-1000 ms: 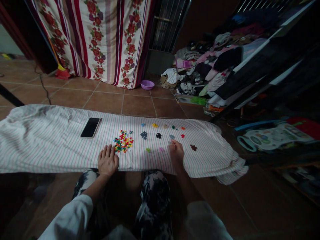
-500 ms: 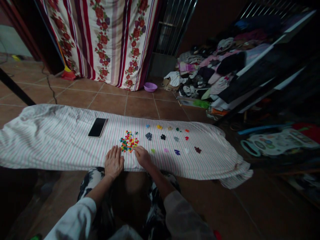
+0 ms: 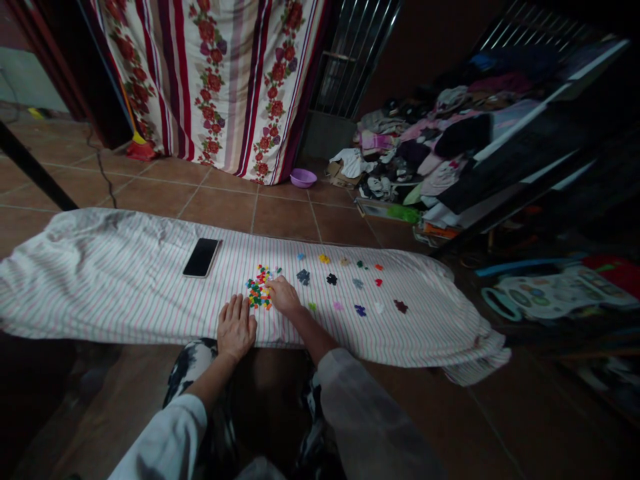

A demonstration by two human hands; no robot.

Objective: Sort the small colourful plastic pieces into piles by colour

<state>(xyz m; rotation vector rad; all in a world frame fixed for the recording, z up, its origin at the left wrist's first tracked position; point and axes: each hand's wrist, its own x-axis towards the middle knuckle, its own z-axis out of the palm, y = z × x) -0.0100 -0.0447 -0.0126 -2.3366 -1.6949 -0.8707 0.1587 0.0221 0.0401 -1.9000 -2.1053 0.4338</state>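
Observation:
A mixed pile of small colourful pieces (image 3: 259, 293) lies on a striped cloth (image 3: 135, 287) in front of me. My left hand (image 3: 237, 327) rests flat at the pile's near left edge, fingers stretched out. At the pile's right side my right hand (image 3: 283, 295) has its fingertips pinched together among the pieces; what they hold, if anything, is too small to make out. To the right are little single-colour heaps in rows, among them grey pieces (image 3: 303, 277), black pieces (image 3: 332, 279), yellow pieces (image 3: 324, 259), purple pieces (image 3: 360, 310) and dark brown pieces (image 3: 401, 306).
A phone (image 3: 202, 257) lies on the cloth left of the pile. Beyond the cloth-covered surface stand a purple basin (image 3: 303, 178), a hanging floral curtain (image 3: 235, 87) and a heap of clothes (image 3: 420, 140). A plastic toy panel (image 3: 565, 283) is at the far right.
My right hand has moved from the pile's near edge up to its right side. The left hand stays flat beside the pile. The whole view has shifted slightly.

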